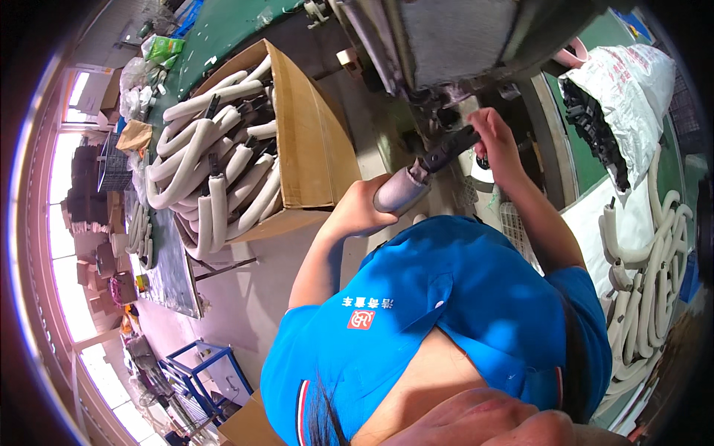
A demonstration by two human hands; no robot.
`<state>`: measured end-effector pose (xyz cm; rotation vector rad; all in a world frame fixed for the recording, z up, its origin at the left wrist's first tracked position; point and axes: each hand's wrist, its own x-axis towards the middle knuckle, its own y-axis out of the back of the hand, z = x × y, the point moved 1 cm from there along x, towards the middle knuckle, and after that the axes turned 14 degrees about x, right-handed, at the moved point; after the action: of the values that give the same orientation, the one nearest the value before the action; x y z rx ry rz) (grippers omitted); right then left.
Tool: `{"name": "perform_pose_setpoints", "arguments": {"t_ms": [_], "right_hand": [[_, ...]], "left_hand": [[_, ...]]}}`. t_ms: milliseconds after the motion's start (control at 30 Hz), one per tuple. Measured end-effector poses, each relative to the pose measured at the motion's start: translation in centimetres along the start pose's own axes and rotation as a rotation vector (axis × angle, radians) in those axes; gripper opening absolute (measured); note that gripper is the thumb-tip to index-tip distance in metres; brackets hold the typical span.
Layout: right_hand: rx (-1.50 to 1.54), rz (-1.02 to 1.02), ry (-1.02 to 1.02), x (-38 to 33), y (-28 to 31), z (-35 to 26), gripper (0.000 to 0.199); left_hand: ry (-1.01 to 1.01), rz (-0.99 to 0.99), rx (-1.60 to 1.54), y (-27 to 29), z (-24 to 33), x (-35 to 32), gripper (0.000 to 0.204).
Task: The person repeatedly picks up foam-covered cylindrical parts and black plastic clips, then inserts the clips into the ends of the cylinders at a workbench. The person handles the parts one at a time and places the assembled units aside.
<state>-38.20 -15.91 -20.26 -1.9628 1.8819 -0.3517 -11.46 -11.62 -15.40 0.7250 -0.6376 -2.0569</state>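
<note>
My left hand [361,207] is wrapped round a grey foam-covered tube [401,190], held in front of my chest and tilted up to the right. A black plastic fitting [449,149] sticks out of its upper end, toward a metal machine [454,44]. At the fitting's far tip is my right hand [497,143], its fingers curled in; what they hold, if anything, is hidden. A small dark piece shows just under those fingers, too small to name.
On the left, an open cardboard box [316,141] is full of foam-covered tubes [190,160] with black ends. A white sack [632,89] of black parts [591,126] lies at the right, above a pile of more tubes [647,297]. A blue metal frame [208,375] stands lower left.
</note>
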Motion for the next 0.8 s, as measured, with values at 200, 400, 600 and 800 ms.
{"name": "perform_pose_setpoints", "arguments": {"t_ms": [200, 400, 600, 800], "right_hand": [[-0.45, -0.183, 0.811, -9.3, -3.2, -2.9, 0.039], [-0.609, -0.043, 1.117, -10.7, -1.6, -5.5, 0.048], [-0.531, -0.095, 1.111, -11.6, -0.3, -7.6, 0.033], [-0.233, -0.099, 0.811, -10.6, 0.3, -8.0, 0.026]], "left_hand": [[-0.131, -0.071, -0.238, -3.9, 5.9, 2.6, 0.049], [-0.34, -0.131, -0.473, -6.9, 11.2, 4.3, 0.048], [-0.375, -0.216, -0.407, -8.4, 12.4, 4.7, 0.051], [-0.402, -0.033, -0.325, -8.5, 14.9, 4.5, 0.063]]}}
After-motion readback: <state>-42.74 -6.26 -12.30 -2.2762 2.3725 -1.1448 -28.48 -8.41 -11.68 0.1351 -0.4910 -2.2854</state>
